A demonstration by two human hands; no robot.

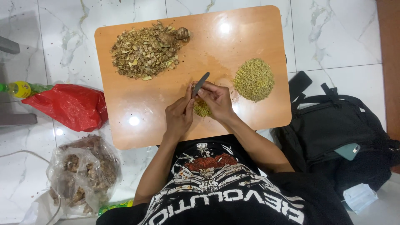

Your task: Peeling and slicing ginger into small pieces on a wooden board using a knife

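A low wooden table (137, 133) stands on a marble floor. My right hand (218, 102) grips a small knife (201, 83), its dark blade pointing up and away. My left hand (178, 116) is curled close against it, thumb by the blade, pinching a small root piece that is mostly hidden. Under both hands lies a small heap of yellow-green chopped bits (202, 109). A larger round pile of the same chopped bits (254, 80) lies to the right. A heap of brown peelings and scraps (143, 52) with a whole root (181, 33) lies at the far left.
A red plastic bag (71, 106) and a yellow-green bottle (20, 88) lie left of the table. A clear bag of brown roots (83, 173) sits at near left. At right are a black backpack (341, 129), a teal-cased phone (348, 151) and a face mask (360, 198).
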